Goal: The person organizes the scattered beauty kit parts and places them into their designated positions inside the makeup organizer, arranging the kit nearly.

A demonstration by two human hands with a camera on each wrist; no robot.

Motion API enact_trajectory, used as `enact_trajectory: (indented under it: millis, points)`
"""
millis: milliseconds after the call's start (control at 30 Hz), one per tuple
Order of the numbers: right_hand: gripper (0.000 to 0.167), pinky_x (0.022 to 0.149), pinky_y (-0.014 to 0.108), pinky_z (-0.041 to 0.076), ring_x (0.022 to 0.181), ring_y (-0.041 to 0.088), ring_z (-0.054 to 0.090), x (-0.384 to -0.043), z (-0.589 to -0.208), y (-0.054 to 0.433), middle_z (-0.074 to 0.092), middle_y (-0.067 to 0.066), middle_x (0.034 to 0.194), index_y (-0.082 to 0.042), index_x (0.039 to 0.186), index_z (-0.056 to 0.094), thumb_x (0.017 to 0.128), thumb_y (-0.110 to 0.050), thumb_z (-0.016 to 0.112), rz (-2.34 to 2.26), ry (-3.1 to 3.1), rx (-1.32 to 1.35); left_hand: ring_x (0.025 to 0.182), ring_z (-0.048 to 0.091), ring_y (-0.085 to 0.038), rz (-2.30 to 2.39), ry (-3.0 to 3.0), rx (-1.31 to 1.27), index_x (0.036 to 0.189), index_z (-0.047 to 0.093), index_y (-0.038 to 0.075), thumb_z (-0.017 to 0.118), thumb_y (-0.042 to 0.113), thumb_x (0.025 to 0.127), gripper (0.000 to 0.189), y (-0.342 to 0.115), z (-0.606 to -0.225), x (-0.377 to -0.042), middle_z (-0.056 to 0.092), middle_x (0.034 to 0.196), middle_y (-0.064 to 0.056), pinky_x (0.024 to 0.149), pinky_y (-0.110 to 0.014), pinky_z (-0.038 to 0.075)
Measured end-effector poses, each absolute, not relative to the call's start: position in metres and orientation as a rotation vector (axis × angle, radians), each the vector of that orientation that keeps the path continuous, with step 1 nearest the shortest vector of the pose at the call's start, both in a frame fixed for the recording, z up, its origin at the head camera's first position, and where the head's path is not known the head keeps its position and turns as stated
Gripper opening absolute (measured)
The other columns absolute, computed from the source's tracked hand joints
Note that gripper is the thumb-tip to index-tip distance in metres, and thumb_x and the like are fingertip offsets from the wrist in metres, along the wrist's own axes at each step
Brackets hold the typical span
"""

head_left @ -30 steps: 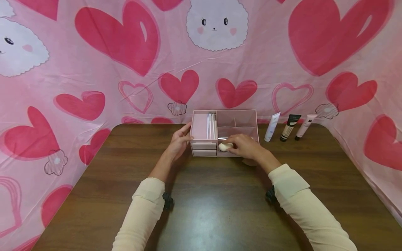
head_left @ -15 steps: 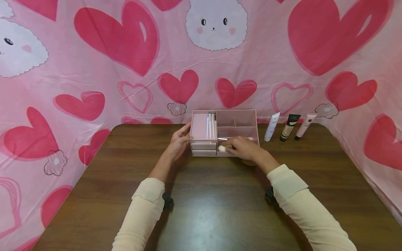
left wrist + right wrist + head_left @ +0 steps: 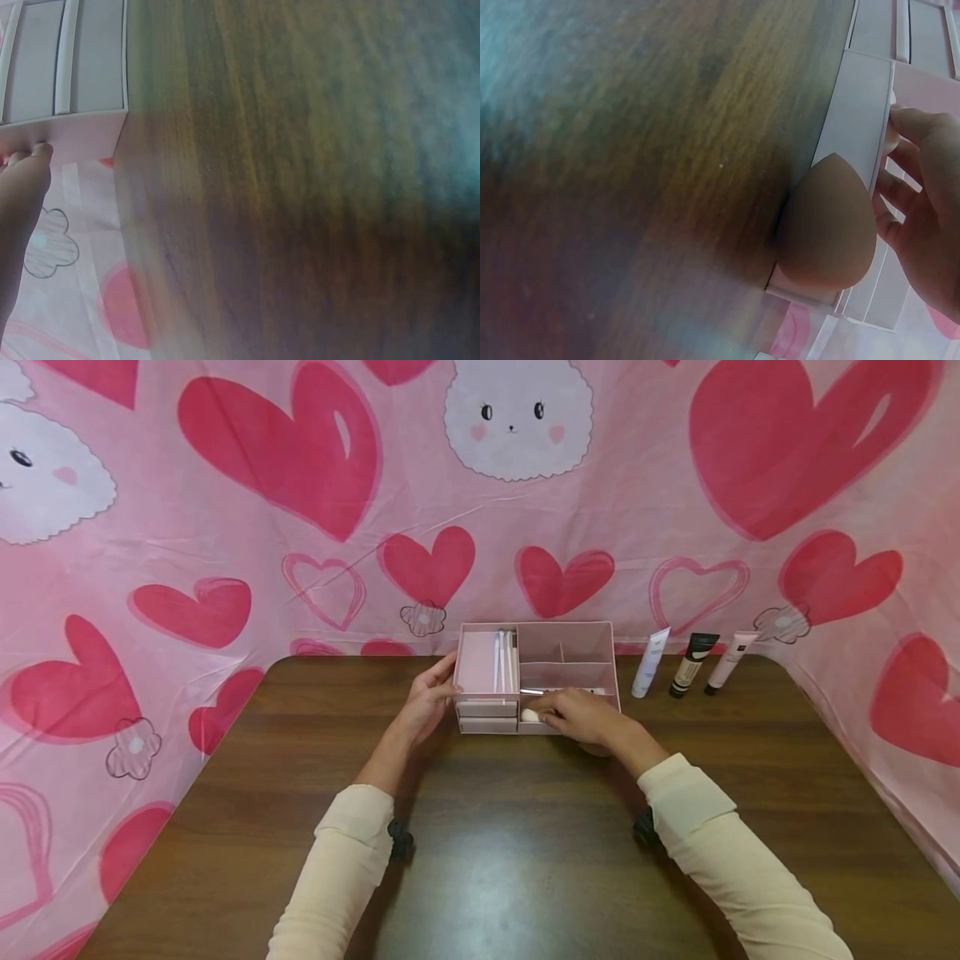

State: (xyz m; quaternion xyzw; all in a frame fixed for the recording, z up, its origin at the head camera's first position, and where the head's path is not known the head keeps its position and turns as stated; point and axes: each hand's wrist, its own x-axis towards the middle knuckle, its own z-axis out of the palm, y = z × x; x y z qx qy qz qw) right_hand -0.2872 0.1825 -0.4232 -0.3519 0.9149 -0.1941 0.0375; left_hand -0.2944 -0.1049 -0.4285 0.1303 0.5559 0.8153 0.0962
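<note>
The pale cream piece point(image 3: 530, 716) sits low in the front right compartment of a pink organizer point(image 3: 476, 662), partly hidden by the right hand point(image 3: 583, 714). Nearest the head camera are two rolled cream sleeves point(image 3: 337, 860), each with a black wrist device point(image 3: 402, 841) showing at its inner side, above a brown wood-grain tabletop point(image 3: 480, 868). Farther in, the right wrist view shows a brown teardrop sponge point(image 3: 829, 232) in front of the organizer's low front wall, its pointed end up the slope of that view; in the head view the right hand covers most of it.

The right hand reaches over that wall, thumb and fingertips together on the cream piece, pinching its right end. The left hand point(image 3: 426, 700) lies against the organizer's left side, its fingers extended and the thumb near the front edge. Between the hands, two drawers point(image 3: 487, 717) stack at the front left, and a slim silver rod point(image 3: 531, 692) lies just behind the cream piece. Slender brushes point(image 3: 506, 662) lie in the tray above the drawers.

To the right, well apart from the left hand, stand a white tube point(image 3: 649, 664), a black tube point(image 3: 693, 666) and a pink tube point(image 3: 731, 664). Behind everything hangs a pink heart-print cloth point(image 3: 420, 485).
</note>
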Motion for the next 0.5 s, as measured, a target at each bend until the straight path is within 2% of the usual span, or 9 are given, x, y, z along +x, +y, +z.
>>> enact_trajectory:
  millis: [167, 300, 367, 433, 500]
  points:
    - [0.029, 0.104, 0.047, 0.055, 0.119, 0.025, 0.069, -0.2870, -0.4238, 0.1829, 0.074, 0.007, 0.127, -0.012, 0.126, 0.073, 0.099, -0.017, 0.063, -0.600, 2.820, -1.104, 0.157, 0.017, -0.033, 2.415, 1.646, 0.384, 0.160, 0.014, -0.007, 0.037, -0.016, 0.089, 0.075, -0.1051, -0.4285, -0.2948, 0.014, 0.171, -0.021, 0.098, -0.013, 0.045]
    - [0.029, 0.102, 0.048, 0.055, 0.119, 0.025, 0.069, -0.2868, -0.4244, 0.1843, 0.074, 0.006, 0.127, -0.013, 0.126, 0.073, 0.100, -0.018, 0.063, -0.595, 2.828, -1.108, 0.157, 0.017, -0.032, 2.398, 1.665, 0.373, 0.160, 0.015, -0.006, 0.038, -0.016, 0.090, 0.074, -0.1055, -0.4283, -0.2954, 0.014, 0.171, -0.020, 0.114, -0.022, 0.040]
    - [0.029, 0.103, 0.049, 0.055, 0.119, 0.026, 0.069, -0.2868, -0.4244, 0.1851, 0.073, 0.006, 0.128, -0.014, 0.126, 0.073, 0.099, -0.018, 0.063, -0.599, 2.833, -1.105, 0.157, 0.017, -0.031, 2.393, 1.669, 0.373, 0.160, 0.015, -0.006, 0.038, -0.015, 0.091, 0.073, -0.1055, -0.4284, -0.2958, 0.014, 0.171, -0.019, 0.117, -0.025, 0.037]
    - [0.029, 0.103, 0.049, 0.055, 0.120, 0.026, 0.069, -0.2867, -0.4245, 0.1861, 0.073, 0.006, 0.129, -0.014, 0.126, 0.073, 0.099, -0.018, 0.064, -0.604, 2.838, -1.107, 0.157, 0.018, -0.032, 2.398, 1.663, 0.375, 0.160, 0.016, -0.006, 0.038, -0.016, 0.091, 0.073, -0.1053, -0.4285, -0.2961, 0.014, 0.171, -0.020, 0.115, -0.024, 0.039]
    - [0.029, 0.103, 0.049, 0.055, 0.120, 0.026, 0.069, -0.2869, -0.4251, 0.1870, 0.073, 0.006, 0.129, -0.014, 0.126, 0.073, 0.099, -0.019, 0.064, -0.602, 2.849, -1.115, 0.156, 0.019, -0.032, 2.409, 1.650, 0.378, 0.160, 0.016, -0.006, 0.038, -0.016, 0.091, 0.073, -0.1050, -0.4285, -0.2956, 0.015, 0.170, -0.021, 0.107, -0.018, 0.043]
